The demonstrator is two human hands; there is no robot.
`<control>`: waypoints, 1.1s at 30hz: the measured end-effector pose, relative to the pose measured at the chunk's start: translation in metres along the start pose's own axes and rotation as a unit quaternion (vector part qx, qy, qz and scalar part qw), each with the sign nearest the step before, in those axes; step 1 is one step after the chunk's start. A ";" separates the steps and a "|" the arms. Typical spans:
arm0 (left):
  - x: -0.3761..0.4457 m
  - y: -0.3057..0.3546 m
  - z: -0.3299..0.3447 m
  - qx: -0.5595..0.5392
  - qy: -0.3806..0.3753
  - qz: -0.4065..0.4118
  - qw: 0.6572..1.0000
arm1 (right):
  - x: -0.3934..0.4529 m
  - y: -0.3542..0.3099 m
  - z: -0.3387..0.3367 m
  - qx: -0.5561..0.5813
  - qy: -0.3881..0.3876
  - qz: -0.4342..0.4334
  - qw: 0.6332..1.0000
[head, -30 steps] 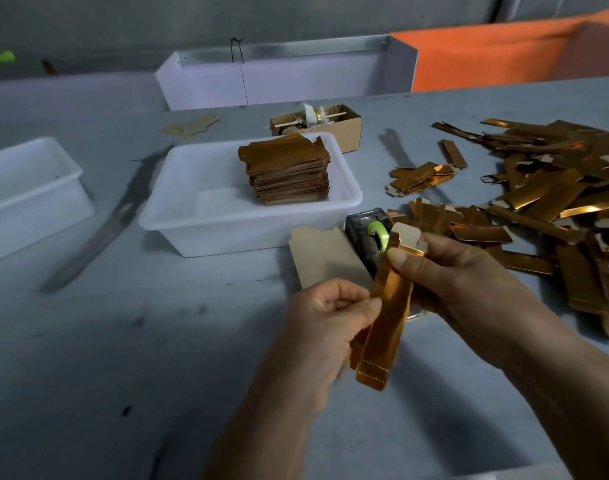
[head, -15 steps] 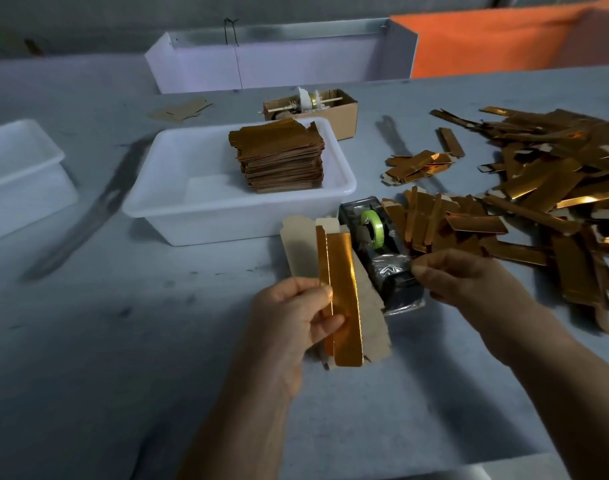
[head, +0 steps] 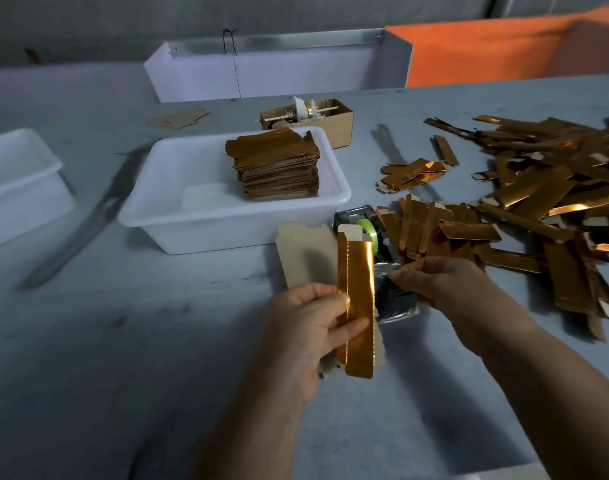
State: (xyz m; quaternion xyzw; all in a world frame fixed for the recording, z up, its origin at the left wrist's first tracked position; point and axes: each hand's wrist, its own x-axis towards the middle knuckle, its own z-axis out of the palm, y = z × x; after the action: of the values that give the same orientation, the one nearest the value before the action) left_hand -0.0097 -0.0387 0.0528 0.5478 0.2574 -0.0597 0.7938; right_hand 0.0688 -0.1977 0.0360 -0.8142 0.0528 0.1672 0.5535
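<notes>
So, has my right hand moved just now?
Yes. The right hand left the top of the gold strip and shifted toward me, to the near end of the tape dispenser. Only the left hand holds the strip.

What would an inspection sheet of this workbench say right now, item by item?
surface: grey table, dark scuffs.
job's things: gold card, upright; tape dispenser behind it.
clutter: loose gold pile right; gold stack in white tub; cardboard box; brown blank.
hands: left hand grips the gold card; right hand fingertips at the tape dispenser, grip unclear.
cables: black wire on white tray's rim.
surroundings: orange cloth, second tub.
</notes>
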 end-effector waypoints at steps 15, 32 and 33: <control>0.012 -0.018 0.046 0.015 0.023 0.024 0.999 | -0.011 -0.007 -0.008 0.202 -0.062 0.017 0.977; 0.017 -0.021 0.036 0.156 0.025 0.094 0.983 | -0.030 0.017 0.018 -0.047 0.182 -0.083 0.979; 0.018 -0.021 0.036 0.159 0.019 0.104 0.982 | -0.030 0.017 0.018 -0.038 0.178 -0.078 0.980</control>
State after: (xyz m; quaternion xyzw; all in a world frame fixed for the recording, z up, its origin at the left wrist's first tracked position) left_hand 0.0103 -0.0758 0.0362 0.6918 0.2011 -0.0066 0.6935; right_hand 0.0319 -0.1903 0.0248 -0.8527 0.0802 -0.0221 0.5157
